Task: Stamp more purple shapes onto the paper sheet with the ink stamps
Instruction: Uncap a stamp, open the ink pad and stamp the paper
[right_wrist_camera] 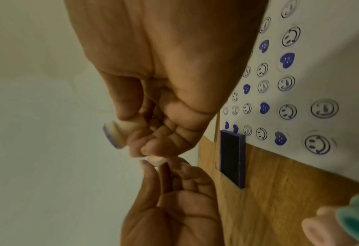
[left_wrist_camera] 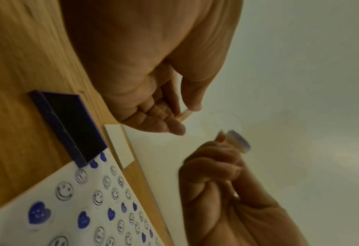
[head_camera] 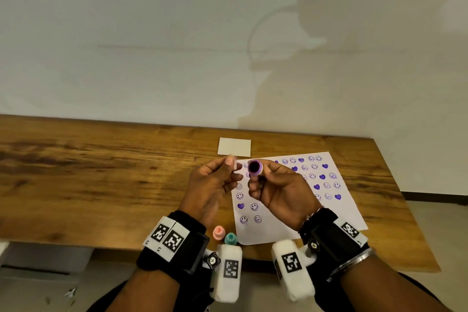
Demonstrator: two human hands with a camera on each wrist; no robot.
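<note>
Right hand (head_camera: 281, 191) has its fingers curled round the purple stamp (head_camera: 255, 167), inky face up above the paper sheet (head_camera: 326, 213), while the left hand (head_camera: 210, 185) pinches something small and pale, so any slip probably smudges fingers or paper.

Looking like a plain office or craft room: rustic brown wooden desk (head_camera: 101, 172) standing against a bare white wall (head_camera: 152, 33), carrying a white paper sheet stamped with purple smileys and hearts (head_camera: 326, 213), pale grey floor (head_camera: 435, 223) showing beyond.
</note>
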